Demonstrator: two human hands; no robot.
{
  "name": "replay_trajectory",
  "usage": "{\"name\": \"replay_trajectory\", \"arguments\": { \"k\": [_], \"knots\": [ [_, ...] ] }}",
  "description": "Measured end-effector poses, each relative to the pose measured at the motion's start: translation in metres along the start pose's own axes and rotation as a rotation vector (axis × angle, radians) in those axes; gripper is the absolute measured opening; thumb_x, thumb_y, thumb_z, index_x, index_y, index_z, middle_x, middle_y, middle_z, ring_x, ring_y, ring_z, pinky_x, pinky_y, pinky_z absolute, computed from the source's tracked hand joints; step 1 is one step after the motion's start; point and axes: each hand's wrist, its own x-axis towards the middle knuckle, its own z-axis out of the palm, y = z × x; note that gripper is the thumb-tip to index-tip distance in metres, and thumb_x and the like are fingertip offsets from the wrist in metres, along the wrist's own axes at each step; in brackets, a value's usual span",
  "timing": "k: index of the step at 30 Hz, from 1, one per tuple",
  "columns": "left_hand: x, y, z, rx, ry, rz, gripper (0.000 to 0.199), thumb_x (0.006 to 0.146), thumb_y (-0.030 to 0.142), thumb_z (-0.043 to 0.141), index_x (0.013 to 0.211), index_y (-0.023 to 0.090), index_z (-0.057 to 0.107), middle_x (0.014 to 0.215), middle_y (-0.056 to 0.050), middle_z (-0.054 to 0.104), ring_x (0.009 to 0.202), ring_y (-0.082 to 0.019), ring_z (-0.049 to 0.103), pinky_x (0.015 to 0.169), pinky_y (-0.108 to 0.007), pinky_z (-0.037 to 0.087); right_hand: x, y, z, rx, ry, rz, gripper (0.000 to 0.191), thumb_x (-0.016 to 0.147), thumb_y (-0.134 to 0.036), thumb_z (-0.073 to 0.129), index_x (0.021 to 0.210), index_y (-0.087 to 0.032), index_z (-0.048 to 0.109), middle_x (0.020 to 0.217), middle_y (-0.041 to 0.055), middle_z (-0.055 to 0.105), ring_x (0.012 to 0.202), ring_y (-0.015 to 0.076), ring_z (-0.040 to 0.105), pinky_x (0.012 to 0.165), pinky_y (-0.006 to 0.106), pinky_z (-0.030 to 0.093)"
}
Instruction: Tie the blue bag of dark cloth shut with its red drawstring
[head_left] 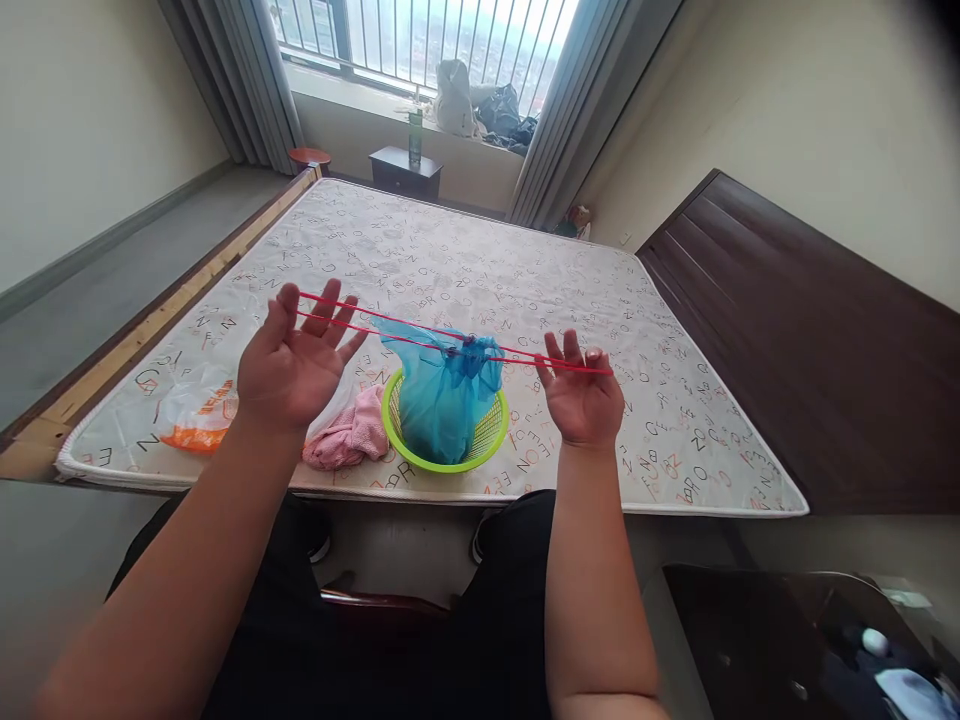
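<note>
Both forearms are raised over the lap. A red drawstring [450,340] is stretched taut between the left hand [292,365] and right hand [581,400], looped over spread, uncurled fingers. Its long axis runs left to right, threaded through the blue bag [442,400] seated in a green basket [491,440] midway between the hands, on the mattress [465,250].
</note>
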Motion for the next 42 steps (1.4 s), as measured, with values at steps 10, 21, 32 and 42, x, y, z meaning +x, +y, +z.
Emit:
{"name": "replay_trajectory", "arguments": {
  "k": [10, 21, 32, 42],
  "knots": [
    [-0.021, -0.016, 0.025, 0.095, -0.08, 0.016, 0.039, 0.091, 0.044, 0.07, 0.126, 0.029, 0.064, 0.078, 0.002, 0.067, 0.061, -0.008, 0.061, 0.061, -0.02, 0.052, -0.017, -0.007, 0.056, -0.029, -0.177, 0.249, 0.031, 0.089, -0.054, 0.065, 0.08, -0.028, 0.051, 0.052, -0.0114, 0.021, 0.042, 0.0087, 0.015, 0.04, 0.02, 0.02],
    [-0.053, -0.02, 0.043, 0.601, -0.782, -0.402, 0.033, 0.094, 0.049, 0.061, 0.089, 0.016, 0.066, 0.067, 0.001, 0.056, 0.051, -0.006, 0.038, 0.045, -0.019, 0.029, -0.04, -0.004, 0.11, -0.526, -0.578, 0.321, 0.029, 0.093, -0.045, 0.066, 0.116, -0.028, 0.068, 0.062, -0.0063, 0.056, 0.06, 0.013, 0.055, 0.061, 0.027, 0.045],
    [-0.059, -0.027, 0.05, 0.629, -0.53, -0.295, 0.039, 0.091, 0.046, 0.065, 0.121, 0.022, 0.062, 0.067, 0.003, 0.061, 0.052, -0.009, 0.048, 0.046, -0.019, 0.036, -0.026, 0.005, 0.091, -0.306, -0.026, 0.182, 0.018, 0.086, -0.038, 0.07, 0.084, -0.026, 0.057, 0.057, -0.0102, 0.035, 0.047, 0.0077, 0.028, 0.044, 0.022, 0.024],
    [-0.062, -0.05, 0.052, 0.953, -0.554, -0.118, 0.034, 0.091, 0.047, 0.063, 0.093, 0.018, 0.079, 0.078, -0.004, 0.07, 0.072, -0.017, 0.059, 0.062, -0.026, 0.043, -0.025, 0.002, 0.095, -0.061, -0.069, 0.395, 0.036, 0.084, -0.042, 0.075, 0.11, -0.026, 0.057, 0.055, -0.0142, 0.028, 0.044, 0.0059, 0.017, 0.041, 0.019, 0.014]
  ]
}}
